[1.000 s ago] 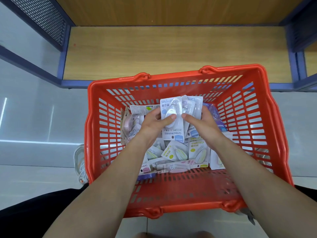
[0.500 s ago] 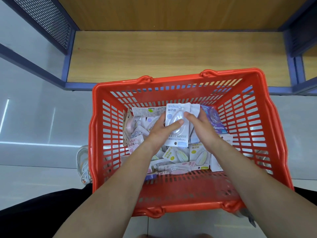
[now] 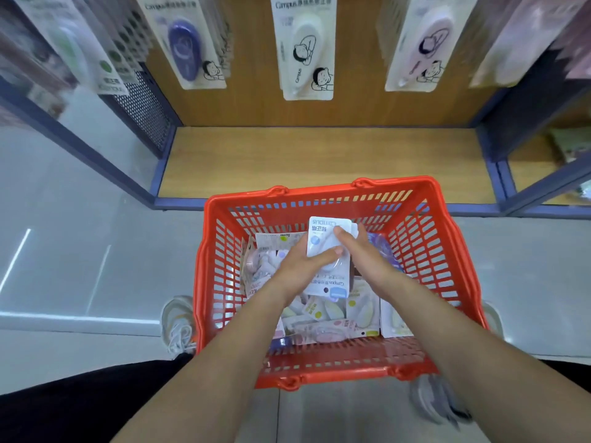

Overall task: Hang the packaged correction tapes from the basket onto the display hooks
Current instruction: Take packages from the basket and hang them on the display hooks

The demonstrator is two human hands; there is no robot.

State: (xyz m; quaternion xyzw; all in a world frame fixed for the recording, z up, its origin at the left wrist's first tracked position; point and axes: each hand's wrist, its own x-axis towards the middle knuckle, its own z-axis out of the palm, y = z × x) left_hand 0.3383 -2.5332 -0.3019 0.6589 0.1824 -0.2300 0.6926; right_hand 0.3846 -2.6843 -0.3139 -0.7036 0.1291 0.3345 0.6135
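Held one packaged correction tape (image 3: 323, 231) between both hands, above the middle of the red basket (image 3: 319, 195). Gripped its left edge with the left hand (image 3: 300, 270), fingers curled behind the card and the thumb laid across the front blister. Pinched its right edge with the right hand (image 3: 367, 260), thumb pressed on the upper front and the other fingers behind. Brought both hands close together on the same pack, with the wrists apart. Could not tell how many cards were in the grip; the edge of a second card seemed to show behind, at the right fingertips.

Showed a white card with rounded corners, tilted a little, with the far end beyond the fingertips and the near end between the wrists. Carried a pale blue dot near the left thumb, a blue label at the near end, and printing turned upside down. Had a clear blister with a white dispenser inside, partly covered by the left thumb.

Directly below the hands, many loose packs (image 3: 329, 310) in the basket, in white, yellow and pink. Far beyond the fingertips, hanging packs (image 3: 307, 49) in a row above a wooden shelf (image 3: 319, 161). Left of the left forearm, a white shoe (image 3: 176, 321) on the floor.
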